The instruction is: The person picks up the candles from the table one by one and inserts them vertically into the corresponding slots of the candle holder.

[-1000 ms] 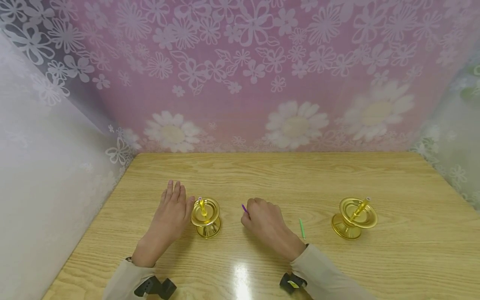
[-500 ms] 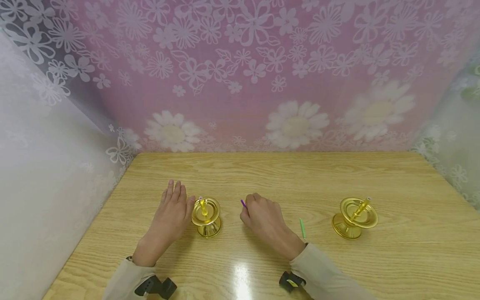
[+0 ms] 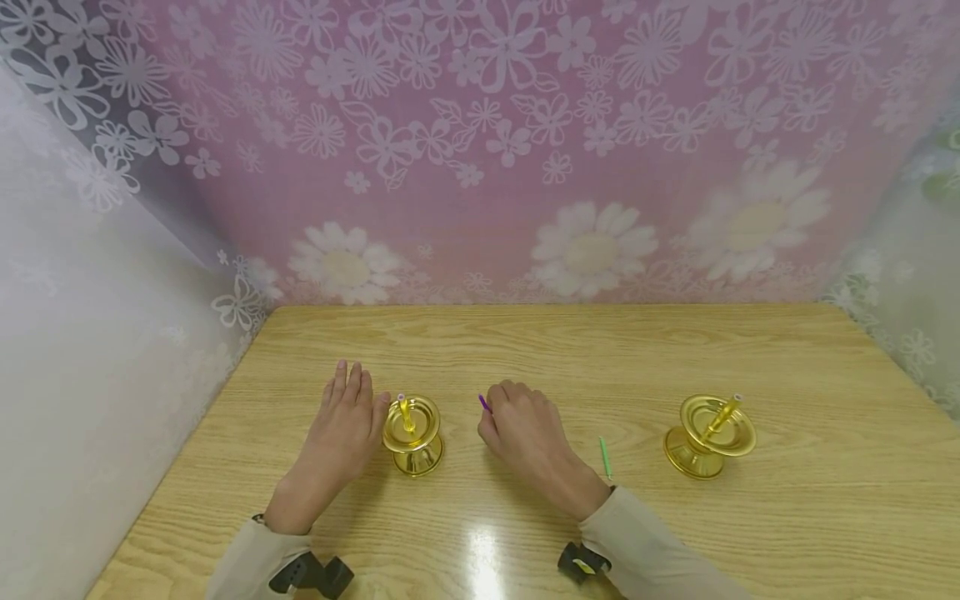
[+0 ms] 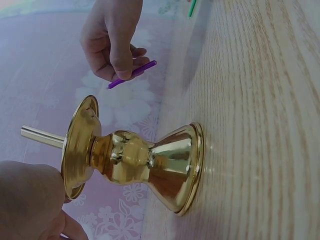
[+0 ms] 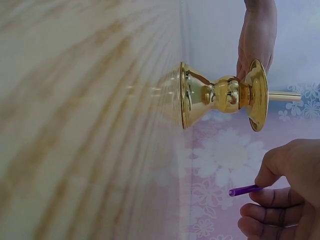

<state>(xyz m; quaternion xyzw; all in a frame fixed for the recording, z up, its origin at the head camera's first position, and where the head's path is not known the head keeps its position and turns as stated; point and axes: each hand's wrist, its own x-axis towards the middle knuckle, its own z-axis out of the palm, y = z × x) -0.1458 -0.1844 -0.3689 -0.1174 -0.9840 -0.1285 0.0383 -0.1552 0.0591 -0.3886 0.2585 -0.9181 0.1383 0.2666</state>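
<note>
My right hand [image 3: 523,429] pinches a thin purple candle [image 5: 245,190] between thumb and forefinger, held above the table. To its left stands an upright gold candlestick [image 3: 415,442], with a round dish and a narrow tube rising from it. Against the left side of this candlestick is my left hand [image 3: 345,429], fingers stretched out and the thumb at the dish rim; the head view cannot settle whether it touches. In the left wrist view the candlestick [image 4: 150,157] fills the middle, with the purple candle [image 4: 134,73] above its dish.
On the table [image 3: 525,346], right of my right hand, lies a thin green candle [image 3: 604,457]. Farther right stands a second gold candlestick [image 3: 705,437]. A flowered pink curtain [image 3: 465,217] hangs behind the table, with pale cloth [image 3: 90,350] along the left side.
My right hand has lifted slightly and shifted a little to the left with the purple candle. The left hand and both candlesticks have stayed put.
</note>
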